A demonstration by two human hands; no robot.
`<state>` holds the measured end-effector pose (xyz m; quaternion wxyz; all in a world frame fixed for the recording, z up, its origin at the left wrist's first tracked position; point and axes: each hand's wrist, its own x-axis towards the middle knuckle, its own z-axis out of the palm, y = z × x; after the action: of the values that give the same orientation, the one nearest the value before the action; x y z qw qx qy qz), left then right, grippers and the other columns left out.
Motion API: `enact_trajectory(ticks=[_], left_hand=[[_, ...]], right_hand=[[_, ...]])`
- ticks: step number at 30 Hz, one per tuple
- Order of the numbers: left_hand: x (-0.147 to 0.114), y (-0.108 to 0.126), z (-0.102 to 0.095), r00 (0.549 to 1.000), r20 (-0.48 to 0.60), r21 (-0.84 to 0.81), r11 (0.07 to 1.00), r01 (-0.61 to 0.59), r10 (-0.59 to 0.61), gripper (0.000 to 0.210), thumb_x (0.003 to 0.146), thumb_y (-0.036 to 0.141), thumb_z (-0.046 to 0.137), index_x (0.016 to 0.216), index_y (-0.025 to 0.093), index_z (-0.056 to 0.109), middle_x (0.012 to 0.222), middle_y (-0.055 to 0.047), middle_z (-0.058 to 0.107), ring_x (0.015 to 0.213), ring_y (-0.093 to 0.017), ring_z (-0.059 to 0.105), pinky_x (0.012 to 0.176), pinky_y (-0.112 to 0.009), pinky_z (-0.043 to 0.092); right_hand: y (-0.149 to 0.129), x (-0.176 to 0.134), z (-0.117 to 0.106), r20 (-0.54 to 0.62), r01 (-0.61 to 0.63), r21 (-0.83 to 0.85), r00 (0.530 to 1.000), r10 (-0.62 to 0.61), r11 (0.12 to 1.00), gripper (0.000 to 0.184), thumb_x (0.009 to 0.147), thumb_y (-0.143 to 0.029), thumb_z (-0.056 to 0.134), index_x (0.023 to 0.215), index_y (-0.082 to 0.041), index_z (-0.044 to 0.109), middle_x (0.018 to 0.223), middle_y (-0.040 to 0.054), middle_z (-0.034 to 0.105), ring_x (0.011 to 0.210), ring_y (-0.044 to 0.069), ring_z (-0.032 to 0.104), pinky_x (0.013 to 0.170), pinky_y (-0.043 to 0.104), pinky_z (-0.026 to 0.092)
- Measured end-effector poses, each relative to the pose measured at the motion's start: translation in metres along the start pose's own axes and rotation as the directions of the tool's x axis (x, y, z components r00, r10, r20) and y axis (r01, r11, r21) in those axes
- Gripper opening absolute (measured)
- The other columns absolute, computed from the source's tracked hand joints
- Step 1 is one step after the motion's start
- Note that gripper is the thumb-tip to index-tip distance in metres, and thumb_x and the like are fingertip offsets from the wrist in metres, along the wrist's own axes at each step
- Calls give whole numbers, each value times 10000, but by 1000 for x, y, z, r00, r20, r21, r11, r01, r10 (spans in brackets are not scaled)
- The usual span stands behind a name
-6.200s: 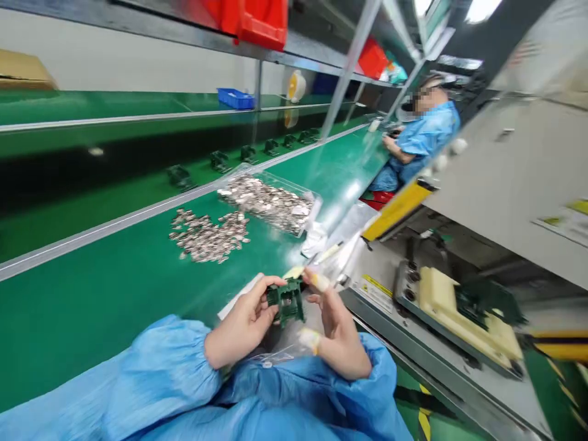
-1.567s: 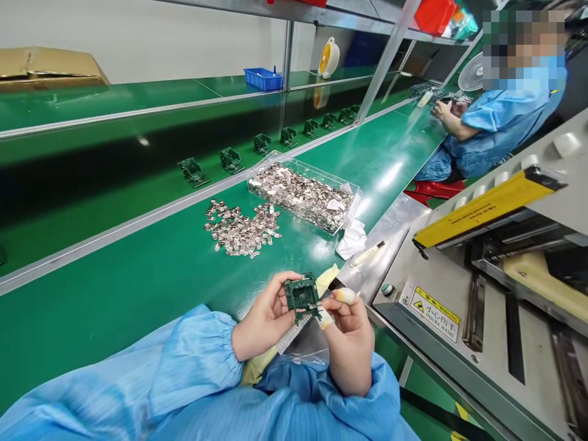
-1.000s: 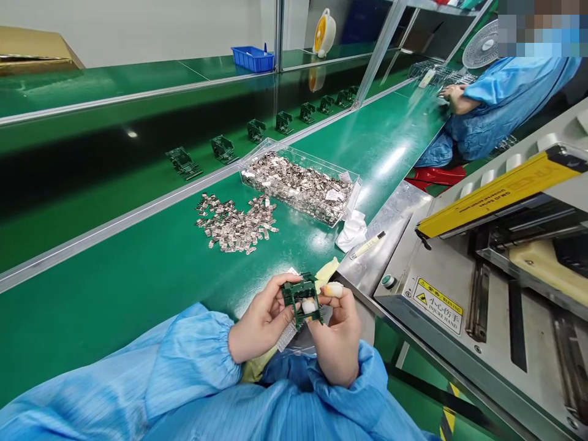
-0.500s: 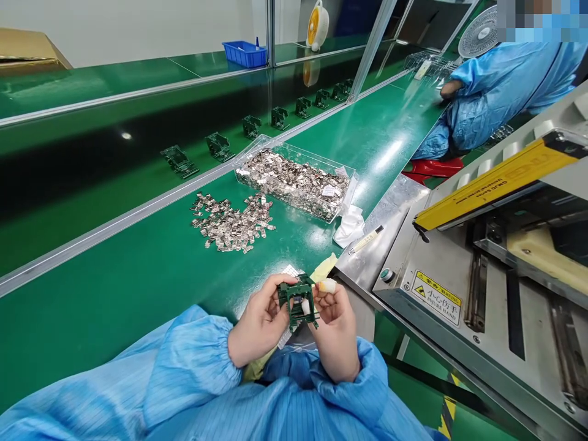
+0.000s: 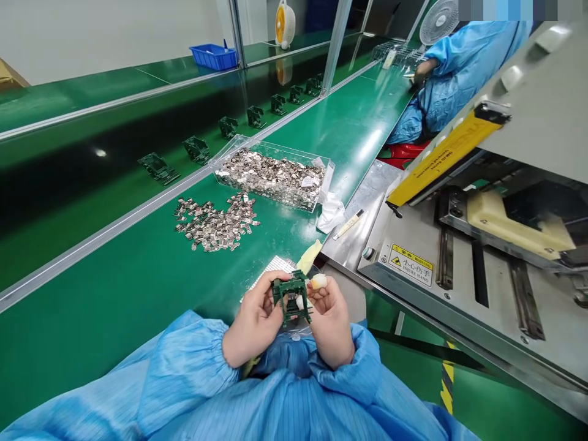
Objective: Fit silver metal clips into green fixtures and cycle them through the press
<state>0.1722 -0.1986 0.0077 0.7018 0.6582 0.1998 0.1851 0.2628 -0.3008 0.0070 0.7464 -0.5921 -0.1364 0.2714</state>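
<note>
Above the front edge of the bench, both my hands hold a dark green plastic frame [image 5: 288,286] with an open middle. My left hand [image 5: 252,318] grips its left side, fingers behind and thumb at the front. My right hand [image 5: 334,321] closes on its right side, with white covers on the thumb and index fingertips. The thumb's white tip shows at the frame's opening; whether a small part is pinched there is hidden. A white perforated sheet [image 5: 271,269] lies behind my left hand. Farther off, small metal clips [image 5: 215,223] lie in a loose pile.
Behind the pile stands a clear plastic bin [image 5: 327,187] full of metal clips. Several green frames [image 5: 195,149] line the dark belt. A white cloth [image 5: 331,213] and a cutter-like tool [image 5: 348,225] lie right, beside a metal machine [image 5: 408,233]. A co-worker [image 5: 478,67] sits farther along.
The view has swung to the right, so the scene sits farther left. The green frame is slightly turned and raised in my hands, and more of the white sheet shows.
</note>
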Motion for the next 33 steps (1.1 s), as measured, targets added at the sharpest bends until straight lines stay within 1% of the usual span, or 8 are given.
enact_trajectory(ticks=[3, 6, 10, 15, 18, 25, 30, 33], left_hand=[[4, 0, -1, 1000, -25, -62, 998, -10, 8, 315, 820, 266, 674, 1098, 238, 528, 848, -4, 616, 695, -136, 619, 628, -250, 566], [17, -5, -2, 985, -173, -156, 987, -37, 9, 379, 820, 353, 687, 1114, 221, 487, 934, -27, 629, 793, -167, 668, 649, -273, 591], [33, -15, 4, 968, -240, -155, 981, -114, 75, 394, 828, 346, 684, 1126, 202, 469, 922, -26, 606, 795, -152, 657, 691, -274, 590], [39, -20, 11, 949, -232, 19, 976, -216, 215, 333, 853, 227, 632, 1159, 199, 503, 838, 3, 574, 764, -111, 610, 710, -212, 539], [37, -22, 10, 948, -237, 69, 977, -202, 213, 333, 866, 199, 601, 1184, 198, 502, 900, -16, 599, 761, -104, 594, 678, -190, 508], [38, -23, 11, 955, -243, 17, 985, -172, 171, 315, 897, 241, 583, 1196, 204, 488, 939, -28, 615, 774, -114, 599, 702, -214, 512], [40, -21, 11, 957, -252, -63, 985, -161, 140, 329, 880, 289, 630, 1168, 216, 491, 897, -8, 615, 758, -107, 604, 693, -202, 520], [40, -22, 10, 959, -260, -140, 979, -148, 108, 362, 863, 337, 658, 1157, 217, 485, 896, -4, 595, 746, -107, 608, 694, -218, 532]], right_hand=[[9, -3, -22, -90, 22, -33, 996, -25, 999, 255, 693, -268, 754, 888, -217, 598, 794, 3, 637, 724, 155, 605, 659, 267, 537], [27, -3, -42, -151, 17, -150, 988, -39, 989, 275, 753, -420, 708, 903, -198, 649, 797, 37, 651, 688, 167, 586, 597, 272, 512], [49, 2, -40, 2, 13, -247, 1000, -13, 969, 300, 760, -481, 685, 780, -181, 682, 688, 29, 645, 622, 165, 553, 549, 265, 462], [64, 11, -20, 52, 83, -293, 996, -71, 952, 321, 833, -436, 594, 633, -186, 575, 552, -27, 509, 536, 118, 426, 504, 231, 363], [71, 15, -20, 75, 145, -312, 989, -128, 939, 355, 869, -436, 523, 604, -200, 498, 547, -28, 471, 540, 122, 416, 508, 238, 350], [79, 21, -37, 239, 286, -396, 950, -202, 873, 345, 877, -425, 460, 608, -215, 510, 636, 28, 537, 648, 180, 505, 630, 311, 411], [71, 23, -54, 379, 259, -504, 923, -59, 824, 189, 814, -241, 491, 653, -215, 587, 619, 20, 605, 569, 168, 560, 554, 282, 421], [63, 23, -65, 414, 192, -568, 907, 77, 800, 149, 803, -158, 490, 820, -217, 626, 587, -16, 644, 458, 144, 575, 479, 250, 427]])
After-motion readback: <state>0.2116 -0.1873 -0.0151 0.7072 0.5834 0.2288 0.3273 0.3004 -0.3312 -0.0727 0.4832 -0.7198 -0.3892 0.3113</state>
